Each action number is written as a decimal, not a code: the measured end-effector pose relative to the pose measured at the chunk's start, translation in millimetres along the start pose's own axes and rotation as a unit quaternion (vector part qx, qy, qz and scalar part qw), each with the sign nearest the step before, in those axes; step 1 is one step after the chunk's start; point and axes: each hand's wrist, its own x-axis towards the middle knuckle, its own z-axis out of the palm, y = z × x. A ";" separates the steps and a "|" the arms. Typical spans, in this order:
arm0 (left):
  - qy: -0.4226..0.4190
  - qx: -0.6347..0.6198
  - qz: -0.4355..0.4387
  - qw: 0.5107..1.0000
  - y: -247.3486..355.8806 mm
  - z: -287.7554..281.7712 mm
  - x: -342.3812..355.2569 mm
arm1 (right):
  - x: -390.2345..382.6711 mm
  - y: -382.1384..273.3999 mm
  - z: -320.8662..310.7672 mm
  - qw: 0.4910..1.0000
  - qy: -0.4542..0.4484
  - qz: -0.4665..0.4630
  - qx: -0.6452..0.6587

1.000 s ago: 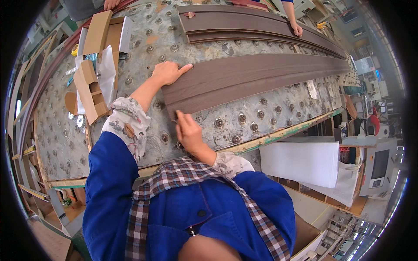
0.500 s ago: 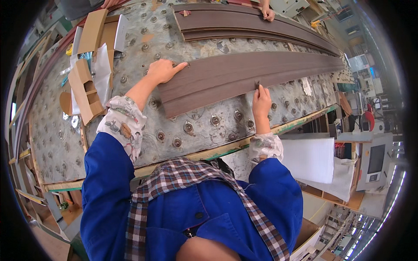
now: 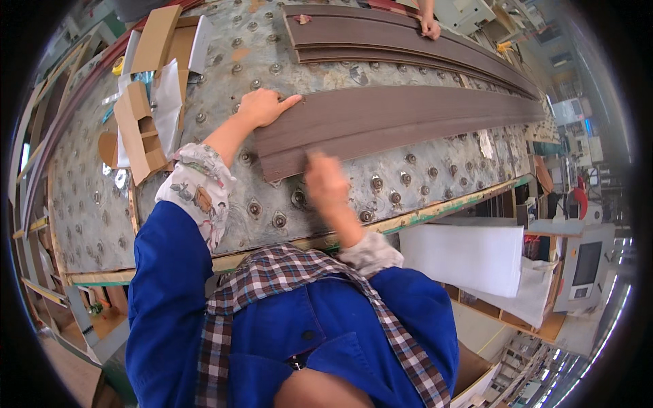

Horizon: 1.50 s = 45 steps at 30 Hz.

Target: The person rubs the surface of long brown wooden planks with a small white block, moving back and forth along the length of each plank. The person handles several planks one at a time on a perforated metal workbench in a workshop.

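Observation:
A long dark-brown board (image 3: 408, 115) lies on the metal table (image 3: 231, 149), which is studded with round fittings. My left hand (image 3: 262, 107) grips the board's far left corner, thumb stretched along the far edge. My right hand (image 3: 326, 180) is at the near edge toward the left end of the board, smeared by motion; its fingers and anything in them cannot be made out.
Opened cardboard boxes (image 3: 146, 122) and paper lie left of me. Beyond my board are stacked brown boards (image 3: 360, 34), a co-worker's hand (image 3: 430, 27) on them. A yellow tape measure (image 3: 118, 65) sits far left. White foam sheets (image 3: 462, 255) stand below the table's near edge.
My right hand swept rightward along the board with a small dark item, then moved back left. My left hand stayed on the corner. The co-worker's hand shifted left along the stacked boards.

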 end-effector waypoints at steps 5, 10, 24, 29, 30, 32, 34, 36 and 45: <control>-0.010 0.009 -0.007 1.000 6.6 -3.5 -4.5 | -0.2 118.2 -45.7 0.983 0.096 0.112 -0.109; -0.004 0.015 0.000 1.000 7.1 4.4 0.8 | -19.9 -2.0 14.2 0.998 0.058 0.023 -0.022; -0.003 0.014 -0.009 1.000 1.5 -1.9 -6.3 | -14.3 71.0 -22.9 0.998 0.001 0.061 -0.004; 0.005 0.016 -0.002 1.000 7.7 -0.5 -5.0 | 4.6 165.2 -68.7 0.980 0.069 0.143 -0.118; 0.011 0.010 0.000 1.000 8.3 -4.7 -2.1 | 9.7 168.4 -71.0 0.980 0.066 0.137 -0.126; 0.007 -0.005 0.001 1.000 7.8 -1.9 -4.2 | 7.8 143.9 -53.1 0.983 0.063 0.109 -0.134; 0.029 -0.006 0.003 1.000 8.4 -0.4 -4.1 | 0.8 97.7 -25.7 0.991 0.061 0.078 -0.087; 0.037 -0.007 0.011 0.999 6.4 5.7 -2.8 | -8.5 24.0 1.5 0.997 0.040 0.057 0.015; -0.004 0.004 -0.016 1.000 5.7 -4.0 -5.6 | -6.8 -48.1 9.6 0.979 -0.063 -0.017 0.191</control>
